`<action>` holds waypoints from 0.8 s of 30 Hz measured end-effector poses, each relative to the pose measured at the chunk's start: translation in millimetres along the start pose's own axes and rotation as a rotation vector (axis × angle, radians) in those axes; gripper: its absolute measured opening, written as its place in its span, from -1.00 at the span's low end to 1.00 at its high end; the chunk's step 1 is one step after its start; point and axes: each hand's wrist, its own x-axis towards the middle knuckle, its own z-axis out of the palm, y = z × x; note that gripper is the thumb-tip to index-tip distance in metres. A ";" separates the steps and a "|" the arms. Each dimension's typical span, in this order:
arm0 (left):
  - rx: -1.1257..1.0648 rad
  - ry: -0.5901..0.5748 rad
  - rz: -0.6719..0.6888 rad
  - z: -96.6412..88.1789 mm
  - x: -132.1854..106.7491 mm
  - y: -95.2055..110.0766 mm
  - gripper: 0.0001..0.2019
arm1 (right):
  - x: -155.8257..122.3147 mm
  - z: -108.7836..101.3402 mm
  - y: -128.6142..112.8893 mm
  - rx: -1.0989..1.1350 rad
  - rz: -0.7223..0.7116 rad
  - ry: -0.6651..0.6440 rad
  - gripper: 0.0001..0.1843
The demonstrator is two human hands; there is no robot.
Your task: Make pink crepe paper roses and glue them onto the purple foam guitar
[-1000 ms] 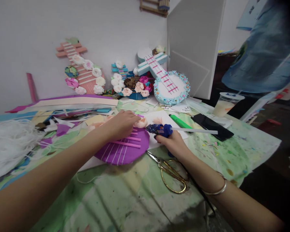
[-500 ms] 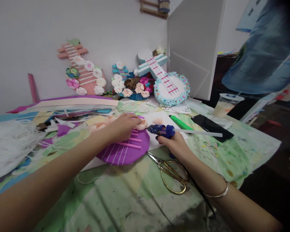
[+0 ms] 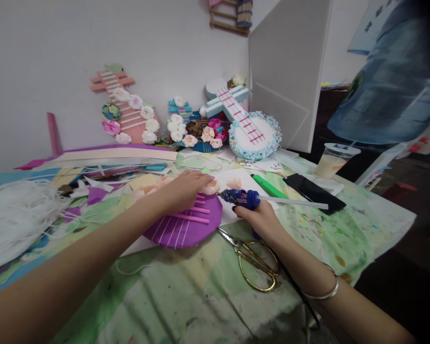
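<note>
A blue hot glue gun [image 3: 239, 198] with a long clear glue stick out of its back is gripped by my right hand [image 3: 263, 217]. Its nozzle points left, close to a peach paper flower [image 3: 210, 187]. Over the purple disc [image 3: 188, 229] of a craft instrument, my left hand [image 3: 186, 188] has its fingers bent and together at that flower; its thumb is hidden. Pink strips [image 3: 195, 217] and white strings cross the disc. More peach flowers [image 3: 150, 185] show behind my left hand. Gold-handled scissors [image 3: 252, 260] lie just below the glue gun.
A green marker pen [image 3: 268, 185], a black phone [image 3: 313, 193] and a lidded drink cup [image 3: 335, 160] are at the right. White yarn [image 3: 17, 215] is piled at the left. Decorated craft instruments, including a white-and-blue one [image 3: 251, 136], lean along the wall. A cord runs below my right arm.
The view has shifted slightly, so background things sit a little lower. Both hands, the glue gun and the purple disc keep nearly the same places.
</note>
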 end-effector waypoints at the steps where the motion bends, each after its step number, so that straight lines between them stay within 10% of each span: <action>1: -0.008 0.045 -0.001 -3.1 -1.6 1.5 -0.45 | -0.2 -0.4 -0.5 -0.005 0.000 0.003 -0.77; 8: 0.124 0.479 -0.331 -35.8 -72.7 25.8 -0.80 | -1.1 -1.7 -2.2 0.010 0.001 0.023 -0.81; 11: 0.031 0.270 -0.621 -32.3 -118.3 26.7 -0.68 | -1.5 -3.2 -3.6 0.024 0.004 0.043 -0.82; 16: -0.817 -0.010 -1.096 -1.3 -153.3 10.9 -0.66 | 0.7 -7.1 -5.0 0.016 0.098 0.071 -0.78; 24: -1.580 0.288 -1.208 0.9 -135.6 12.8 -0.67 | 9.2 -9.2 6.1 0.180 0.145 0.126 -0.74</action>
